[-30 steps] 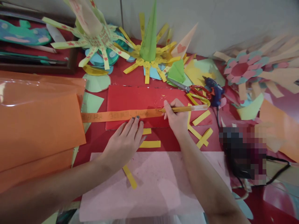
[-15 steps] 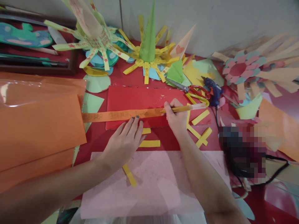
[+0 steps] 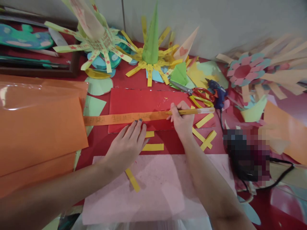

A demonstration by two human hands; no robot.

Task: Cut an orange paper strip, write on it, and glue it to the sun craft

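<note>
An orange paper strip [image 3: 120, 119] with handwriting along it lies across a red board [image 3: 134, 99]. My left hand [image 3: 129, 140] rests flat, its fingertips on the strip's lower edge and its fingers stretched out. In my right hand [image 3: 183, 123] is a yellow-orange pen [image 3: 192, 111] with a clear cap end pointing right. The pen's tip is at the strip's right part, by the last marks. Short yellow paper strips [image 3: 153, 147] lie below the board, close to my left hand. My right hand's grip partly hides the strip's right end.
Orange paper sheets [image 3: 43, 127] cover the left side. A pink sheet [image 3: 144, 191] lies in front. Scissors [image 3: 203, 94] and a blue glue gun [image 3: 217, 92] lie at the right, near paper scraps. A green paper cone [image 3: 151, 44] with yellow strips stands behind.
My right hand and the pen have moved slightly to the right along the orange strip. My left hand stays on the strip.
</note>
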